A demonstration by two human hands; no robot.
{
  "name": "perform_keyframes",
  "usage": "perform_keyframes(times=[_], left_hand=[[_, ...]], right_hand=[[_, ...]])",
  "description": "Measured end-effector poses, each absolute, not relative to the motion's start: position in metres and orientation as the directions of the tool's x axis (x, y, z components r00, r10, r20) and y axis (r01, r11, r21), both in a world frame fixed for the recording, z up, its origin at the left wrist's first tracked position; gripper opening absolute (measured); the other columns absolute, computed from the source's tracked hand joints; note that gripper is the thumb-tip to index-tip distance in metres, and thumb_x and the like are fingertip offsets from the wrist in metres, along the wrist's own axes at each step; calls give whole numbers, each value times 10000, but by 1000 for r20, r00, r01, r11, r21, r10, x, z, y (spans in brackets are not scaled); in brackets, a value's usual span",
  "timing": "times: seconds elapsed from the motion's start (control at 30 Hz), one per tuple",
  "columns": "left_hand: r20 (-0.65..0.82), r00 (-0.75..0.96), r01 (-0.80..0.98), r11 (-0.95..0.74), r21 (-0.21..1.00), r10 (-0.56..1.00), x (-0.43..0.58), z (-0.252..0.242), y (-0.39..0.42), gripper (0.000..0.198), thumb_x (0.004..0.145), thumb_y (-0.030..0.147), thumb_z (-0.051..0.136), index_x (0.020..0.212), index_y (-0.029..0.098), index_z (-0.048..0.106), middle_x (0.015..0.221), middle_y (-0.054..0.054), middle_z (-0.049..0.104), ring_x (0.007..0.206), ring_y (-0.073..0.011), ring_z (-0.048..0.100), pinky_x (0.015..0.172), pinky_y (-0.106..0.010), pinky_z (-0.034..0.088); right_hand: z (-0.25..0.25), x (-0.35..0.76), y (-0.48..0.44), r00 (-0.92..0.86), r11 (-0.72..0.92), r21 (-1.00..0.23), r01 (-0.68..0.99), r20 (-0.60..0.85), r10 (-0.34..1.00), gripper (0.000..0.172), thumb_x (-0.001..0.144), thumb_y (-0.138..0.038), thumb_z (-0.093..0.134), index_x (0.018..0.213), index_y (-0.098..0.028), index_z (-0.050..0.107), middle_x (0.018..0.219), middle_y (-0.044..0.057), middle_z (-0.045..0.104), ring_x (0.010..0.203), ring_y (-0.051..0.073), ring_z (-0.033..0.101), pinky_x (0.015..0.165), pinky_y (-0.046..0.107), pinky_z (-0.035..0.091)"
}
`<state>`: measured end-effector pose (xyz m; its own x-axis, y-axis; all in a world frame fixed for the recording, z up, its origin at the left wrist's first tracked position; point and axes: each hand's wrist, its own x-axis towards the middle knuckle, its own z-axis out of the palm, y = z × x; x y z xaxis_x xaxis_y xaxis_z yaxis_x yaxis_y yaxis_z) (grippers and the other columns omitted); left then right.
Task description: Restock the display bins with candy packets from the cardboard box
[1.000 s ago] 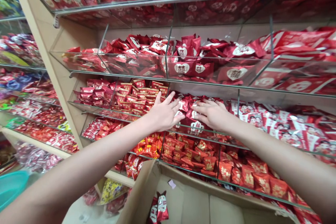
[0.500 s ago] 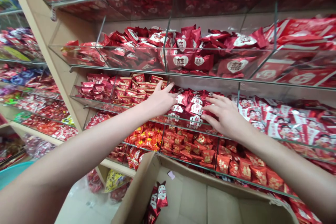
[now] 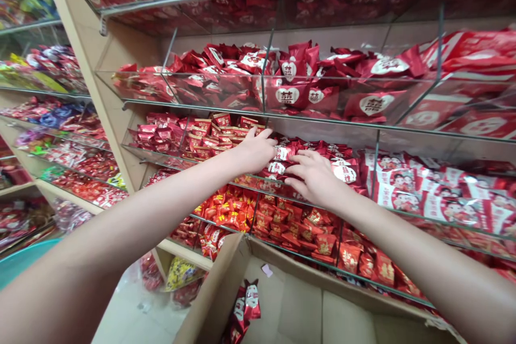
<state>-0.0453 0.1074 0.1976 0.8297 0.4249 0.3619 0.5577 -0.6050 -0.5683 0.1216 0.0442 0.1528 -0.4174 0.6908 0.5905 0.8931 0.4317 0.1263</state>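
Observation:
Both my hands reach into a clear-fronted shelf compartment of red candy packets (image 3: 276, 168) with white labels. My left hand (image 3: 257, 150) lies at the compartment's left side, fingers stretched apart, its thumb side near the packets. On the right, my right hand (image 3: 316, 178) rests over the same packets with spread fingers, palm down. Neither hand visibly grips a packet, though some fingertips are hidden among them. Another white-labelled packet (image 3: 344, 172) shows to the right of my right hand.
Below stands an open cardboard box (image 3: 298, 306) holding a few red packets (image 3: 244, 309). Dividers split the shelves; gold-and-red sweets (image 3: 207, 137) lie left, white-and-red packets (image 3: 403, 188) right. A clear shelf front (image 3: 242, 99) crosses above my hands. A turquoise tub (image 3: 24, 260) is at lower left.
My right hand has slid left across the packets, closer to my left hand, uncovering packets on its right. My left hand stays near the same spot. The view has turned slightly left.

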Motion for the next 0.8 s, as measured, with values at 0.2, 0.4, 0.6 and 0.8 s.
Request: perform_keyframes(times=[0.2, 0.4, 0.6, 0.8], left_hand=[[337, 848, 530, -643, -553, 408, -50, 205, 112, 119, 769, 253, 562, 784, 193, 663, 1147, -47, 593, 1183, -312, 337, 897, -488, 296], [299, 851, 524, -653, -547, 432, -50, 206, 103, 164, 790, 216, 514, 853, 202, 665, 1212, -36, 550, 1235, -313, 283, 938, -491, 268], [256, 817, 571, -659, -490, 518, -52, 208, 83, 230, 816, 259, 481, 966, 198, 645, 1246, -45, 520, 1270, -323, 235, 983, -510, 236], [266, 826, 563, -726, -394, 496, -62, 188, 81, 353, 873, 330, 387, 1192, 234, 502, 1269, -41, 501, 1294, -299, 202, 1009, -549, 150]], right_hand=[[152, 114, 49, -282, 352, 27, 936, 657, 699, 221, 777, -295, 516, 659, -249, 696, 1176, 23, 573, 1162, 313, 340, 924, 567, 184], [147, 109, 50, -183, 282, -43, 958, 667, 722, 242, 765, -307, 502, 619, -258, 689, 1197, 1, 561, 1188, 336, 301, 908, 606, 141], [157, 110, 44, -249, 342, -36, 939, 615, 748, 197, 720, -325, 569, 865, -217, 647, 1083, 86, 605, 1053, 291, 432, 874, 517, 259], [156, 113, 48, -316, 359, 62, 931, 625, 714, 185, 790, -313, 519, 849, -215, 664, 884, 79, 665, 965, 257, 448, 869, 456, 254]])
